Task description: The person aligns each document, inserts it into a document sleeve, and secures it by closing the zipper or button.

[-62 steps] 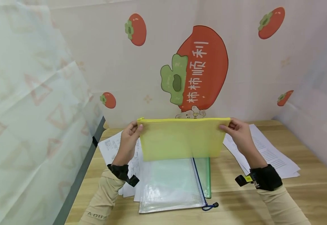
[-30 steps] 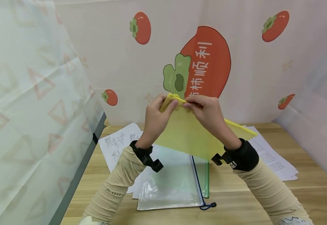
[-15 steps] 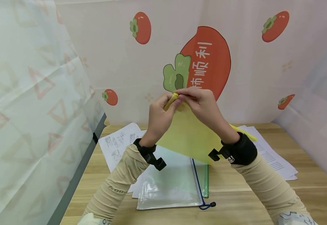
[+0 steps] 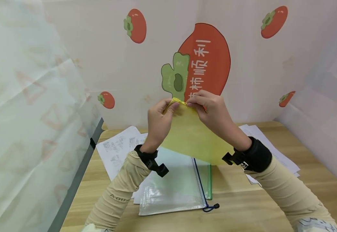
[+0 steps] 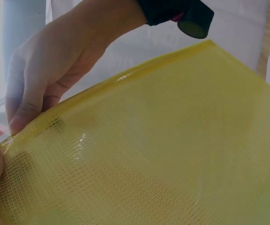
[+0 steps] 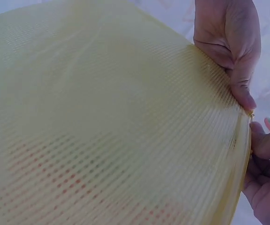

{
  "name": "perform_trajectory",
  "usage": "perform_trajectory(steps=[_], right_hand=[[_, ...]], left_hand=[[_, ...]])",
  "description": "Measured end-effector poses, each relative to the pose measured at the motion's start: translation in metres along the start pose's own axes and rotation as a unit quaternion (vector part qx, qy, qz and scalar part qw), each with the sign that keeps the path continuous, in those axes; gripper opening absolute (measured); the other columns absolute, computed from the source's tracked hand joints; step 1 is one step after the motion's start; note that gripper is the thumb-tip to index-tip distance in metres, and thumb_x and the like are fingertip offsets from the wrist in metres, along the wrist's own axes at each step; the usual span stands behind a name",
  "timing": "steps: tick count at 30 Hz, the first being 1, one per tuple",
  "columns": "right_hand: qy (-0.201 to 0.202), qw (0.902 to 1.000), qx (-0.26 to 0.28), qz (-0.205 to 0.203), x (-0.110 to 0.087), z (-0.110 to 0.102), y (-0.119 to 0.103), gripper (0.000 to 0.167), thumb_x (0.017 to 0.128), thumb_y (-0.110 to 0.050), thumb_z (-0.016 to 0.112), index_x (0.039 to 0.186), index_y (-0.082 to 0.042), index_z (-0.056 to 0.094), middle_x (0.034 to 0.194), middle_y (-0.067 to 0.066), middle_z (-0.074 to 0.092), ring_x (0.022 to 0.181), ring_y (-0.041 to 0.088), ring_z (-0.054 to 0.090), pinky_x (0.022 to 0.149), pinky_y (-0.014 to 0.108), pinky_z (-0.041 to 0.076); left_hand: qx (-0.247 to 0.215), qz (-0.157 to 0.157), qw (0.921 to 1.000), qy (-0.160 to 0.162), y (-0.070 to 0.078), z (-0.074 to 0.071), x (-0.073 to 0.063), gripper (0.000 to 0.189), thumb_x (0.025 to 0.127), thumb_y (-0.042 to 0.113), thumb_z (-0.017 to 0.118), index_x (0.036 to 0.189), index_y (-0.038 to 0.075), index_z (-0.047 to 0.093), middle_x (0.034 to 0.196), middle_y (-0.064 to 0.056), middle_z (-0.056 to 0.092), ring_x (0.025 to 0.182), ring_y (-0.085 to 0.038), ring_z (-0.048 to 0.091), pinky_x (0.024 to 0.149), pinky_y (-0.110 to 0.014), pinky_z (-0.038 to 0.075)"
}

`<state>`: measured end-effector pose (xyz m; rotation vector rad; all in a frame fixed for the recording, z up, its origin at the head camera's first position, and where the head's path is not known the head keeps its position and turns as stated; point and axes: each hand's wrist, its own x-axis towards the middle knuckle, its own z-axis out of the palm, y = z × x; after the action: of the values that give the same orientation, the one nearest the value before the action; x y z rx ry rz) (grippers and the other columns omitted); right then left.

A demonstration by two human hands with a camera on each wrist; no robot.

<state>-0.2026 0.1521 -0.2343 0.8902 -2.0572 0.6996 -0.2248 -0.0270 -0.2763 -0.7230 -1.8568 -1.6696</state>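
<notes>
A pale cloth backdrop (image 4: 243, 67) printed with red persimmons rises behind the wood-grain table (image 4: 243, 206), one large persimmon near its middle. On the table, a clear mesh zip pouch (image 4: 174, 195) with a blue zip lies flat at the near side, partly covering a green-edged zip pouch (image 4: 207, 180) that shows along its right. Printed white sheets (image 4: 116, 151) spread to the left, and more printed sheets (image 4: 281, 159) lie on the right, partly behind the right forearm. The yellow mesh zip pouch (image 4: 197, 138) is held in the air above the clear one, zip edge up, its body slanting down toward the right. The left hand (image 4: 159, 122) pinches its upper left end, thumb on the near face. The right hand (image 4: 213, 109) pinches the zip edge just beside that thumb; whether it holds the zip pull is too small to tell. Black camera straps (image 4: 256, 158) circle both wrists. A blue cord loop (image 4: 210, 207) hangs off the clear pouch's near right corner, on the table.
</notes>
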Motion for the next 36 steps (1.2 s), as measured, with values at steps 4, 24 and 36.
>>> perform_trajectory(steps=[4, 24, 36], right_hand=[[-0.003, 0.9996, -0.028, -0.008, -0.014, -0.006, 0.005, 0.004, 0.085, 0.004, 0.078, 0.088, 0.002, 0.078, 0.080, 0.011, 0.067, 0.070, 0.019, 0.062, 0.061, 0.028, 0.048], [-0.003, 0.9927, -0.112, 0.043, -0.096, -0.046, 0.059, 0.014, 0.079, 0.016, 0.077, 0.086, 0.004, 0.075, 0.078, 0.010, 0.066, 0.065, 0.015, 0.056, 0.062, 0.012, 0.038], [0.020, 0.9841, -0.149, 0.095, -0.143, -0.055, 0.087, 0.014, 0.077, 0.017, 0.078, 0.080, 0.004, 0.074, 0.073, 0.010, 0.066, 0.060, 0.015, 0.054, 0.061, 0.014, 0.037]], left_hand=[[-0.026, 0.000, 0.9996, 0.008, -0.003, -0.001, -0.001, 0.019, 0.097, 0.011, 0.067, 0.103, -0.007, 0.071, 0.092, -0.022, 0.074, 0.079, -0.004, 0.069, 0.078, -0.023, 0.055], [-0.041, -0.026, 0.9891, 0.139, -0.031, -0.061, 0.011, 0.023, 0.099, 0.017, 0.066, 0.104, -0.006, 0.070, 0.081, 0.016, 0.071, 0.080, -0.008, 0.068, 0.078, -0.024, 0.053], [-0.038, -0.070, 0.9792, 0.186, -0.065, -0.086, 0.000, 0.023, 0.101, 0.016, 0.063, 0.106, -0.005, 0.069, 0.080, 0.015, 0.070, 0.080, -0.004, 0.068, 0.080, -0.021, 0.052]])
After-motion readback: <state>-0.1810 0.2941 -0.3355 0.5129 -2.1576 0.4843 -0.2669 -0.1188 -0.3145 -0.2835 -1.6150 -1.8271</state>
